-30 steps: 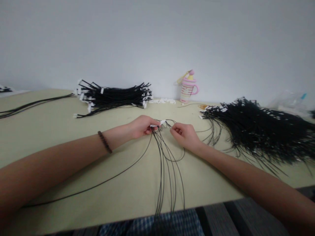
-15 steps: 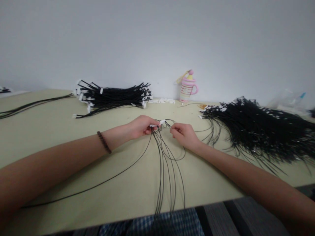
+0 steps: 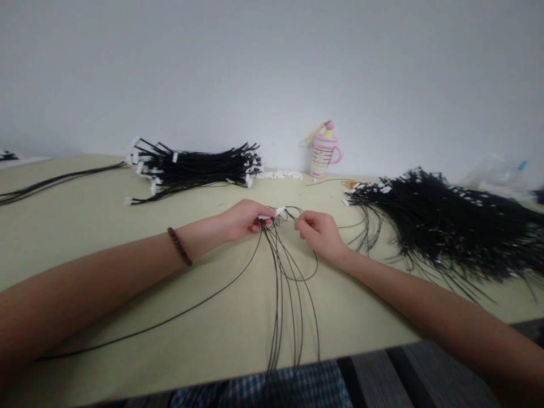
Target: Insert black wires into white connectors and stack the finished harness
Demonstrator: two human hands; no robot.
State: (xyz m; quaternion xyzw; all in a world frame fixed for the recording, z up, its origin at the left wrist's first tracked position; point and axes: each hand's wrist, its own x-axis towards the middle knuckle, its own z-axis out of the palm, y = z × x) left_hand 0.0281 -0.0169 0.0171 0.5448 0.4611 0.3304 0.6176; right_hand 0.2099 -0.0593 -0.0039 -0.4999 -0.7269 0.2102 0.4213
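Beige table, black wire bundles, pink cup

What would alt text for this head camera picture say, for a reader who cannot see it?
Two bare hands, left hand and right hand, pinch the white-tipped ends of thin black wires over a pale green table. Piles of black wires lie at back left and right, with a pink cup by the wall.

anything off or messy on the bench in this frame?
Nothing damaged or spilled. Only untidy spot: the right wire pile is splayed and tangled, strands straggling over the table, unlike the neat bundle at back left. A pink cup stands upright by the wall.
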